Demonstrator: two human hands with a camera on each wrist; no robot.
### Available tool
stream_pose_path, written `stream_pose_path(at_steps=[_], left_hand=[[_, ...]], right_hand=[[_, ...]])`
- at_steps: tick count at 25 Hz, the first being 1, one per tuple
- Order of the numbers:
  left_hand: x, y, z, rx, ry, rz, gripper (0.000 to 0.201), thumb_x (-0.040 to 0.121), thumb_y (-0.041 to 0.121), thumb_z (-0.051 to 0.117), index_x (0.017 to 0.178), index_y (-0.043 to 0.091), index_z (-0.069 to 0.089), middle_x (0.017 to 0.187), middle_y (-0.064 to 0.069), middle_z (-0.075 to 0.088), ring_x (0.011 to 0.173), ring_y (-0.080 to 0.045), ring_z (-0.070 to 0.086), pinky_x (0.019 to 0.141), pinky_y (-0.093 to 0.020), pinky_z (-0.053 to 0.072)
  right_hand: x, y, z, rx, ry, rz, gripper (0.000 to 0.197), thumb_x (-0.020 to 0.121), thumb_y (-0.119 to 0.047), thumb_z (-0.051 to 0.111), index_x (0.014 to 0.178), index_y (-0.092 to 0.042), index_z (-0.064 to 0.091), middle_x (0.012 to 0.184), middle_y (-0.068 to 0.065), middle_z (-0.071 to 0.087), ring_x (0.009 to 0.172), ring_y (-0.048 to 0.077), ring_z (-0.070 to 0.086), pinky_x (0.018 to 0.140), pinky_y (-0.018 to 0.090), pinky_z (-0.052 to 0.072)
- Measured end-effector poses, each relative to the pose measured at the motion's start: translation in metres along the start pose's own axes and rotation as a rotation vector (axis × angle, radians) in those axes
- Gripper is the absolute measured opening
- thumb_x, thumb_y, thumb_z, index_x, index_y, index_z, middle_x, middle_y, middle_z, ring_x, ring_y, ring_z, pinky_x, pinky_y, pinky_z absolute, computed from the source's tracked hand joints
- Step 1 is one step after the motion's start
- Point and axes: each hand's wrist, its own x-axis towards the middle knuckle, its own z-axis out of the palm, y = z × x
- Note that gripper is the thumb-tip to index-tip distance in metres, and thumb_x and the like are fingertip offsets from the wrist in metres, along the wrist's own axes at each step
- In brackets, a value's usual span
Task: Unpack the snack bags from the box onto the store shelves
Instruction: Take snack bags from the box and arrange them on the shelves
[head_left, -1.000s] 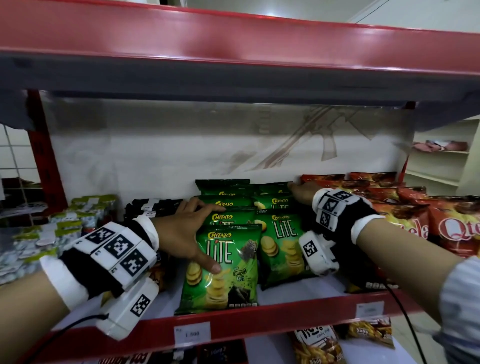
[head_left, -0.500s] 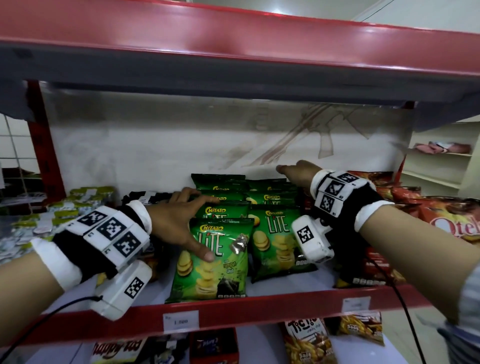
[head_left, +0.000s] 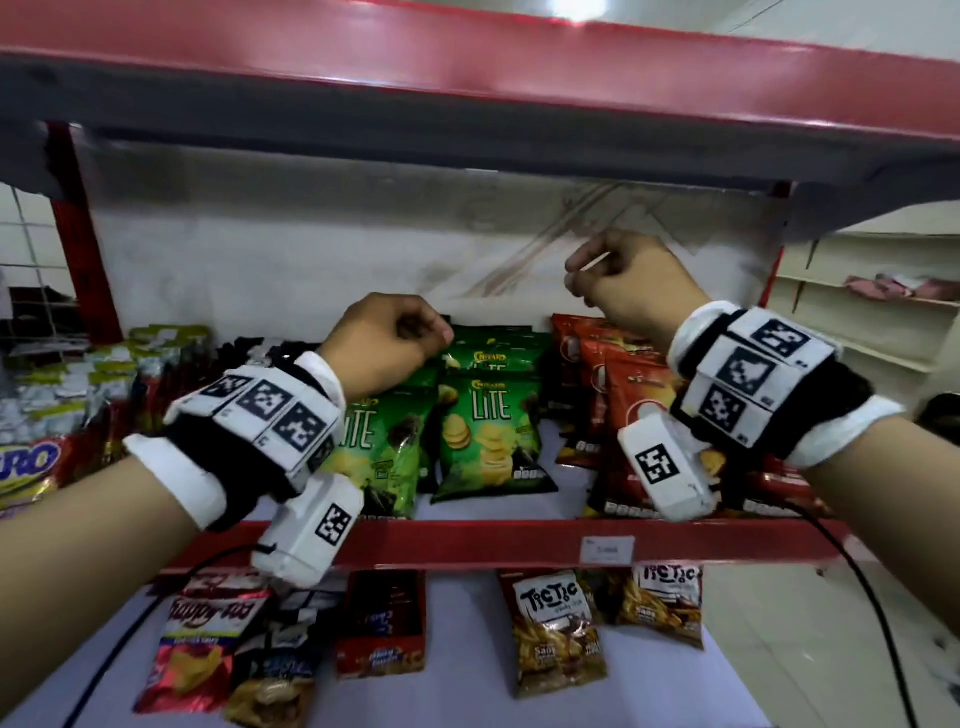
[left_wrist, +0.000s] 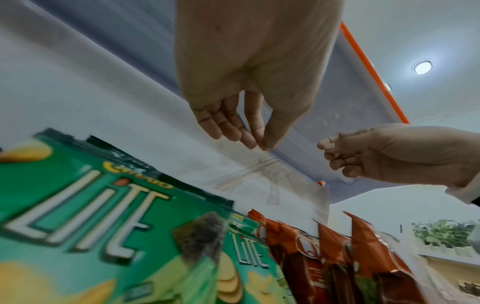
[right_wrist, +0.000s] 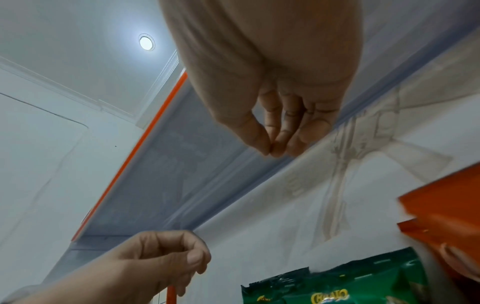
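Observation:
Two rows of green Chitato Lite bags stand on the white middle shelf, with red-orange bags to their right. My left hand hovers above the back green bags, fingers loosely curled and holding nothing. My right hand is raised higher, above the red bags and in front of the back panel, also loosely curled and empty. In the left wrist view the left hand hangs over the green bags. In the right wrist view the right hand has its thumb touching its fingertips. No box is in view.
The upper shelf's red edge hangs close overhead. Silver-green packs and dark packs fill the left of the middle shelf. The lower shelf holds Tic Tac bags and other snacks. A price tag sits on the shelf rail.
Both hands have let go of the green and red bags, lifted off them and drawn back with fingers curling in. The view has tilted down, showing the lower shelf.

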Motion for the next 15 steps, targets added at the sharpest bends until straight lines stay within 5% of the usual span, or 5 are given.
stream_pose_path(at_steps=[4,6,9,12,15], left_hand=[[-0.003,0.026,0.019,-0.069,-0.028,0.030,0.007,0.085,0.017,0.068,0.080,0.020,0.068,0.078,0.007,0.067,0.073,-0.005,0.060,0.067,-0.009,0.045],[-0.005,0.038,0.029,-0.118,-0.095,0.039,0.006,0.086,0.014,0.066,0.082,0.017,0.069,0.081,0.002,0.068,0.075,-0.010,0.062,0.068,-0.017,0.048],[-0.011,0.044,0.047,-0.107,-0.167,0.052,0.003,0.086,0.018,0.067,0.084,0.016,0.069,0.084,0.001,0.068,0.078,-0.011,0.060,0.071,-0.021,0.045],[-0.017,0.044,0.069,-0.095,-0.265,-0.039,0.028,0.084,0.032,0.069,0.104,0.013,0.061,0.097,-0.002,0.063,0.092,-0.017,0.060,0.078,-0.026,0.046],[-0.032,0.048,0.096,-0.123,-0.441,-0.156,0.072,0.080,0.042,0.070,0.136,0.011,0.037,0.125,-0.005,0.054,0.115,-0.020,0.054,0.092,-0.029,0.045]], right_hand=[[-0.024,0.017,-0.038,-0.075,0.014,0.035,0.007,0.087,-0.018,0.064,0.093,-0.019,0.061,0.083,0.006,0.066,0.069,0.018,0.058,0.062,0.026,0.045],[-0.038,0.028,-0.057,-0.144,0.050,0.060,0.009,0.086,-0.017,0.064,0.095,-0.019,0.062,0.086,0.007,0.069,0.077,0.021,0.063,0.070,0.028,0.048],[-0.059,0.045,-0.078,-0.217,0.134,0.118,0.010,0.086,-0.015,0.065,0.095,-0.018,0.063,0.085,0.005,0.068,0.078,0.020,0.062,0.064,0.025,0.045],[-0.077,0.067,-0.095,-0.249,0.257,0.174,0.015,0.085,-0.016,0.067,0.100,-0.016,0.063,0.090,0.005,0.065,0.085,0.020,0.060,0.072,0.027,0.045],[-0.091,0.099,-0.114,-0.278,0.325,0.236,0.036,0.085,-0.024,0.067,0.118,-0.016,0.057,0.114,0.007,0.060,0.110,0.022,0.054,0.095,0.037,0.044]])
